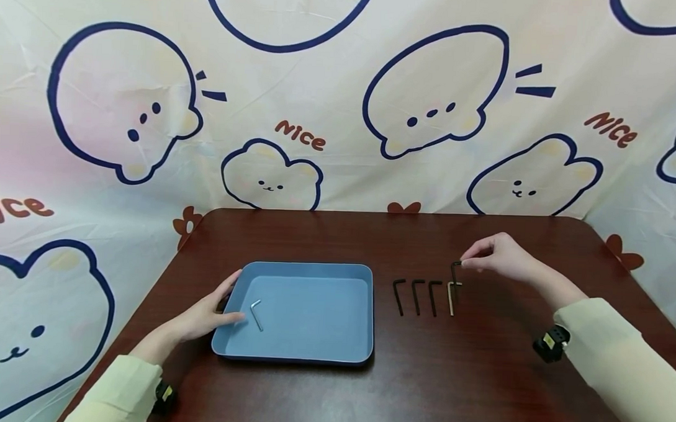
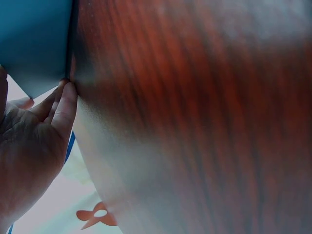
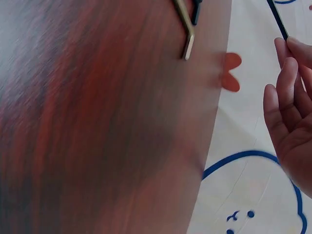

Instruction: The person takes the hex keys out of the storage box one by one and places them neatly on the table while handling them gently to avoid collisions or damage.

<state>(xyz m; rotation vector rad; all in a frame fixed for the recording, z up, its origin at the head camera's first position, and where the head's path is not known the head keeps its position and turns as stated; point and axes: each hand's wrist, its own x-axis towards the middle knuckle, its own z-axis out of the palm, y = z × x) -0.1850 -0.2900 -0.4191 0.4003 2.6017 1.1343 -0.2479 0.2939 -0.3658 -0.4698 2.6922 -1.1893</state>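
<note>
My right hand [image 1: 503,257] pinches the short end of a black hex key [image 1: 454,274] between thumb and fingertips, its long arm hanging down. Behind it in the head view, partly overlapped, lies a brass-coloured hex key [image 1: 451,304]. Three black hex keys lie in a row to its left, the nearest of them [image 1: 432,300] beside the brass one. On the left, my left hand [image 1: 202,318] grips the side of a blue tray [image 1: 302,270], thumb over the rim and fingers along the outside. A silver hex key [image 1: 257,317] lies inside the tray, near that thumb.
Everything stands on a dark reddish-brown wooden table [image 1: 421,388]. A printed cloth [image 1: 341,112] with bear drawings hangs behind the table and along its sides. Each wrist carries a small black camera.
</note>
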